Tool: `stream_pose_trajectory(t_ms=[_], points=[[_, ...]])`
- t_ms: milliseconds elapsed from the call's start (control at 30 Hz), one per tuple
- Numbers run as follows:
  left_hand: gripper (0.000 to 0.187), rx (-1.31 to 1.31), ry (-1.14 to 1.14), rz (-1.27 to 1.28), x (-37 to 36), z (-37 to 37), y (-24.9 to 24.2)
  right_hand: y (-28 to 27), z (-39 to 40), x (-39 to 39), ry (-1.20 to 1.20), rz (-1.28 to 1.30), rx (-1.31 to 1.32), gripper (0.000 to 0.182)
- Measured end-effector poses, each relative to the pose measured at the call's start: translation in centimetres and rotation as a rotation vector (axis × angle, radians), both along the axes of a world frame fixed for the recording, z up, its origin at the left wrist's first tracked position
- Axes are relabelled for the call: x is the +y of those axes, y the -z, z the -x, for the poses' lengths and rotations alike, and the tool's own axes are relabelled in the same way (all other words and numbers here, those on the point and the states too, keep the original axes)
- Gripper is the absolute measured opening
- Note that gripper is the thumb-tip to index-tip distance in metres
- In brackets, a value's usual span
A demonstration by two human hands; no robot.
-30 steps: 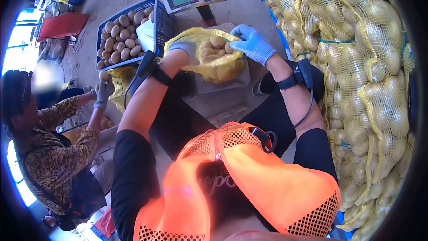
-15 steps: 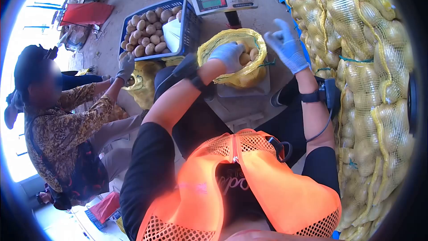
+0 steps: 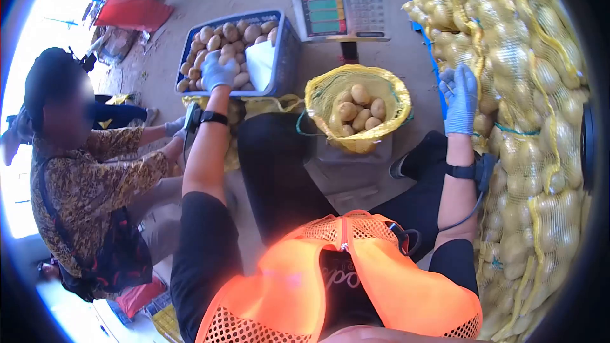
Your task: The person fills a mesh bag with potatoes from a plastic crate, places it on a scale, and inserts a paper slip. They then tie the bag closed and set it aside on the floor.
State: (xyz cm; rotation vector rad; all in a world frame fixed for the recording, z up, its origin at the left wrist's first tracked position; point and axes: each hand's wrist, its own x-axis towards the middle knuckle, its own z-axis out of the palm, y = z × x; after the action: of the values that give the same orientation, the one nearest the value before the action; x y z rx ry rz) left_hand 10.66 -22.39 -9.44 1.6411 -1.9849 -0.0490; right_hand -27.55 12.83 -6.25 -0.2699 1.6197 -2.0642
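My left hand, in a pale blue glove, lies over the potatoes in the blue plastic crate. Its fingers look spread at the potatoes; their tips are partly hidden. My right hand, gloved too, is raised beside the stacked mesh bags, its fingers apart and slightly bent, holding nothing I can see. Between my hands a yellow mesh bag stands with its mouth wide, several potatoes at the bottom. It rests on the platform of a scale. A white card or sheet sits in the crate.
Behind the mesh bag stands the scale's display panel on a post. Filled mesh bags are piled along the right. A co-worker sits close on the left, hands near another mesh bag. Farther back is a red cloth or sheet.
My left hand has gone from inside the mesh bag to the crate on the left. My right hand has moved off the bag's rim, to the right. The potatoes in the bag are now uncovered.
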Motion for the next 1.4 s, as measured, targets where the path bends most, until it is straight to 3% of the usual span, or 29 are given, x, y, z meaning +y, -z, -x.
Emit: stream_pose_trajectory(t_ms=[67,200,267,467,533,567,700,967,1033,1233,1400], points=[[0.04,-0.02,0.216,-0.319,-0.6,-0.8,3.6,0.1,-0.4,-0.7,0.006,-0.047,0.024,0.034],[0.065,-0.479,0.151,-0.639,-2.2,0.9,10.5,1.3,-0.4,-2.0,-0.076,-0.127,0.033,0.035],[0.069,-0.544,0.041,-0.741,-1.3,1.9,10.9,2.4,0.0,-2.8,-0.097,-0.153,0.015,0.035],[0.04,-0.542,0.083,-0.595,-1.8,1.1,14.2,3.1,0.1,-4.3,-0.147,-0.198,-0.042,0.035],[0.028,-0.468,0.324,-0.663,-1.6,0.4,12.9,3.4,0.3,-4.8,-0.161,-0.228,-0.078,0.035],[0.025,-0.382,0.278,-0.505,-1.5,-0.5,13.9,3.3,0.3,-5.0,-0.16,-0.23,-0.08,0.035],[0.028,-0.187,0.15,-0.577,-0.7,0.3,11.4,3.2,-0.2,-5.1,-0.216,-0.277,-0.134,0.035],[0.025,-0.104,0.198,-0.584,-1.4,-0.5,12.1,3.6,-0.8,-4.2,-0.358,-0.286,-0.105,0.033],[0.023,0.023,0.228,-0.643,-2.2,-1.2,12.8,3.2,-1.1,-4.0,-0.359,-0.294,-0.08,0.032],[0.02,-0.035,0.379,-0.607,-2.4,-2.0,13.1,3.2,-1.0,-3.7,-0.395,-0.314,-0.054,0.032],[0.021,-0.028,0.336,-0.674,-2.1,-1.6,12.9,3.4,-1.0,-3.6,-0.426,-0.293,-0.053,0.033]])
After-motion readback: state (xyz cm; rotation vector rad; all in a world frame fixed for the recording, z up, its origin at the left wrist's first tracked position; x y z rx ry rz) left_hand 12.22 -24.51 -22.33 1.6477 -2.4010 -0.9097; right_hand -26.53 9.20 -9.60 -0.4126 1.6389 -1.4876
